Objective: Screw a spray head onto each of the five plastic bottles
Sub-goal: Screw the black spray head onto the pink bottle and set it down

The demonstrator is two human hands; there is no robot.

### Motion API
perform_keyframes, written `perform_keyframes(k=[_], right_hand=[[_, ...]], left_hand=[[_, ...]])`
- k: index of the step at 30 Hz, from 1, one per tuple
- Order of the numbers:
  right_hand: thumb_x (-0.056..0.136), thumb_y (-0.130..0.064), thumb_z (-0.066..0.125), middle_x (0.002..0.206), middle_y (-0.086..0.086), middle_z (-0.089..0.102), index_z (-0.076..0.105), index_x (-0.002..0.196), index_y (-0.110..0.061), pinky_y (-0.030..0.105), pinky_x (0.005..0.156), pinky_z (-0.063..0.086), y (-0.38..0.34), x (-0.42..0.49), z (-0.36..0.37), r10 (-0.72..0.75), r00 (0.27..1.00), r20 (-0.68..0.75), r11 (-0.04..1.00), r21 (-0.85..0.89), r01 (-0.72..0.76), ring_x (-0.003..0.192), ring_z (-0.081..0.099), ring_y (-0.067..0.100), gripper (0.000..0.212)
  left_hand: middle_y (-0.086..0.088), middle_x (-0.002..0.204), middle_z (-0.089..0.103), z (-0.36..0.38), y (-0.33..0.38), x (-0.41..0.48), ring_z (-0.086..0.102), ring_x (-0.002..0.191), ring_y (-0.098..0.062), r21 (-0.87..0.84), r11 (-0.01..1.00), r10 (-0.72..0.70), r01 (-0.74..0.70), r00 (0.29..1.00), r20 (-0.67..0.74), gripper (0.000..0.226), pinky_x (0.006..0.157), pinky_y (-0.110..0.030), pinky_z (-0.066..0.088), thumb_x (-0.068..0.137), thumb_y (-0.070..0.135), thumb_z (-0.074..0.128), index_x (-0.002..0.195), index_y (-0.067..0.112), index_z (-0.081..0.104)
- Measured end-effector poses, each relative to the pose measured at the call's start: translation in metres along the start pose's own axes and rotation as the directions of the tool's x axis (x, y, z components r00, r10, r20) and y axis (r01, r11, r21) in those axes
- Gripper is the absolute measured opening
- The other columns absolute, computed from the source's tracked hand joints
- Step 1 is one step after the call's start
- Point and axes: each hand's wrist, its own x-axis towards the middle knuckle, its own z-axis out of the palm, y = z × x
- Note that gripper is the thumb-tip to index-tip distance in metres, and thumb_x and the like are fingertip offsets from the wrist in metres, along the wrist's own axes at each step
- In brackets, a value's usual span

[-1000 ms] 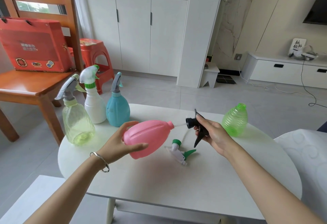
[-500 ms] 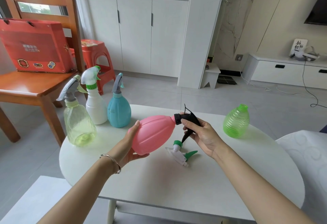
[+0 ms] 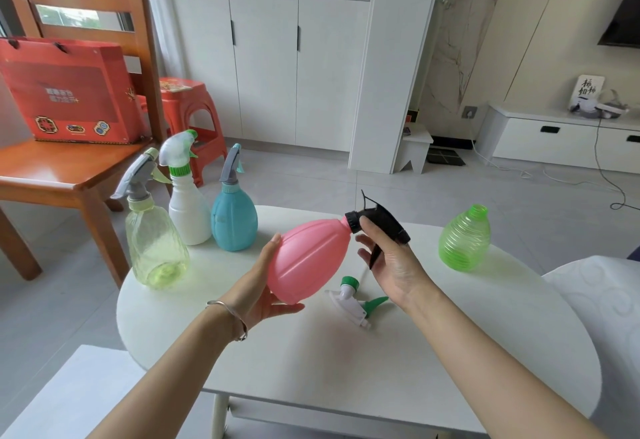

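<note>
My right hand [image 3: 391, 262] hides part of the black spray head [image 3: 381, 220]; my forearms run off the bottom edge.

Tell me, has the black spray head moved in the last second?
Yes. The black spray head moved left, away from the green bottle, onto the pink bottle neck.

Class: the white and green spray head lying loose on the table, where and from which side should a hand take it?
Probably from above, across the white spray head's body: it lies flat on the table, green collar pointing away, green trigger sticking out right.
</note>
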Motion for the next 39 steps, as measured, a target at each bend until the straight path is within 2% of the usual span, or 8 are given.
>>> perform_keyframes(k=[5,10,17,23,27,31,36,39], right_hand=[[0.053,-0.031,0.083,0.101,0.004,0.071,0.07,0.073,-0.024,0.036,0.091,0.051,-0.004,-0.001,0.003,-0.112,0.992,0.057,0.969,-0.213,0.122,0.101,0.065,0.019,0.025],[0.06,-0.025,0.079,0.099,0.007,0.071,0.064,0.088,-0.017,0.026,0.077,0.056,-0.004,0.004,0.0,-0.06,0.998,0.02,0.991,-0.118,0.062,0.091,0.069,0.017,0.033],[0.068,-0.022,0.072,0.094,0.0,0.076,0.066,0.094,-0.013,0.024,0.075,0.056,-0.014,0.003,-0.006,0.001,0.984,0.179,0.995,-0.097,0.017,0.093,0.07,0.013,0.029],[0.058,-0.031,0.079,0.084,-0.003,0.076,0.069,0.084,-0.02,0.025,0.076,0.054,-0.004,0.005,-0.002,0.027,1.0,-0.005,0.993,-0.114,-0.028,0.079,0.07,0.01,0.03],[0.058,-0.032,0.079,0.089,-0.002,0.075,0.07,0.084,-0.021,0.026,0.077,0.053,-0.001,0.004,-0.001,0.039,0.999,0.007,0.993,-0.109,-0.038,0.084,0.07,0.01,0.029],[0.059,-0.031,0.077,0.088,-0.004,0.074,0.068,0.088,-0.021,0.026,0.077,0.052,-0.001,0.005,-0.002,0.083,0.996,-0.023,0.995,-0.056,-0.084,0.08,0.069,0.008,0.032],[0.064,-0.029,0.076,0.093,-0.002,0.073,0.067,0.089,-0.02,0.028,0.081,0.052,0.002,0.004,-0.001,0.112,0.994,-0.004,0.992,-0.056,-0.112,0.083,0.069,0.008,0.028],[0.064,-0.029,0.075,0.087,-0.004,0.073,0.068,0.085,-0.021,0.026,0.078,0.052,0.001,0.004,0.0,0.131,0.991,-0.025,0.991,-0.023,-0.132,0.077,0.069,0.006,0.023]], left_hand=[[-0.012,0.095,0.067,-0.001,0.0,-0.004,0.072,0.071,-0.02,0.103,0.994,0.025,-0.027,0.999,0.024,0.07,0.057,-0.034,0.059,0.056,0.072,0.058,0.109,0.025,0.058],[0.006,0.11,0.072,-0.001,-0.002,-0.005,0.069,0.1,-0.011,0.165,0.957,0.227,-0.238,0.97,0.086,0.066,0.075,-0.025,0.058,0.066,0.06,0.072,0.121,0.028,0.055],[-0.011,0.074,0.067,0.004,0.001,-0.013,0.066,0.062,-0.023,0.091,0.993,-0.087,0.07,0.977,0.195,0.082,0.051,-0.028,0.056,0.067,0.079,0.052,0.115,0.013,0.054],[-0.006,0.13,0.056,0.0,-0.003,-0.007,0.067,0.105,-0.015,0.129,0.972,0.178,-0.198,0.972,0.155,0.1,0.077,-0.027,0.057,0.057,0.053,0.079,0.141,0.029,0.03],[-0.022,0.127,0.056,0.001,0.002,-0.011,0.071,0.095,-0.03,0.127,0.992,-0.011,-0.011,0.984,0.177,0.084,0.066,-0.04,0.06,0.068,0.076,0.047,0.137,0.031,0.033],[-0.006,0.132,0.059,-0.004,0.005,-0.009,0.066,0.108,-0.018,0.087,0.981,0.156,-0.174,0.971,0.181,0.079,0.081,-0.025,0.056,0.073,0.048,0.071,0.14,0.023,0.037],[-0.018,0.124,0.06,-0.005,0.007,-0.016,0.069,0.101,-0.032,0.106,0.994,-0.035,0.01,0.972,0.232,0.074,0.075,-0.04,0.06,0.073,0.073,0.045,0.13,0.026,0.045],[-0.009,0.139,0.05,-0.008,0.006,-0.013,0.066,0.108,-0.022,0.121,0.98,0.134,-0.16,0.972,0.193,0.076,0.08,-0.03,0.057,0.075,0.054,0.068,0.14,0.034,0.034]])
